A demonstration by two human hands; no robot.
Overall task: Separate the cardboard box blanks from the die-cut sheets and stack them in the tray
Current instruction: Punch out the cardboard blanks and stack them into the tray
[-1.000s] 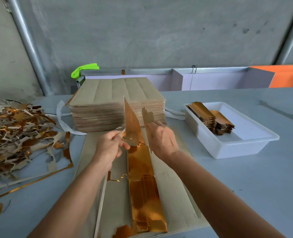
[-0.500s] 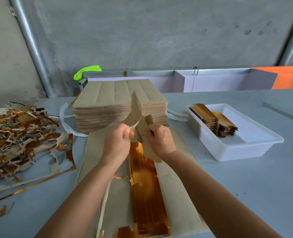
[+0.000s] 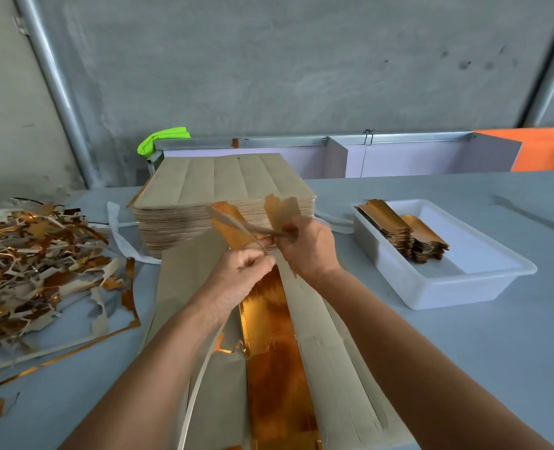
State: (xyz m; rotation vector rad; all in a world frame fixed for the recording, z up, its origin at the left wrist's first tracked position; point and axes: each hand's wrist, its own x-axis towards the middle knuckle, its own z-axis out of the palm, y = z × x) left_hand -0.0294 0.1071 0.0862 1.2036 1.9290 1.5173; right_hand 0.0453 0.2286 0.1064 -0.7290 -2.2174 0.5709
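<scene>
At centre frame, above a grey surface (image 3: 463, 368), two bare hands work on one die-cut sheet (image 3: 330, 362) that lies flat, kraft side up, with a gold foil strip showing down its middle. The left hand (image 3: 236, 280) is clenched around a thin curl of waste trim (image 3: 236, 227), pulling it up and to the left. The right hand (image 3: 304, 245) pinches the far end of a gold-and-kraft box blank (image 3: 282, 211), lifted clear of the sheet.

Just behind the hands sits a tall stack of unprocessed sheets (image 3: 223, 186). At right of the frame, well apart from the hands, a white tray (image 3: 483, 287) holds two short piles of finished gold blanks (image 3: 399, 228). At left lies a loose heap of torn offcuts (image 3: 35, 264).

To do this step well, the hands should probably pull in opposite directions along the perforation, keeping the blank flat near the tear so its tabs do not crease or rip. Judging by the trim attached at the blank's end, a short, firm tug close to the joint seems safer than a long pull.
</scene>
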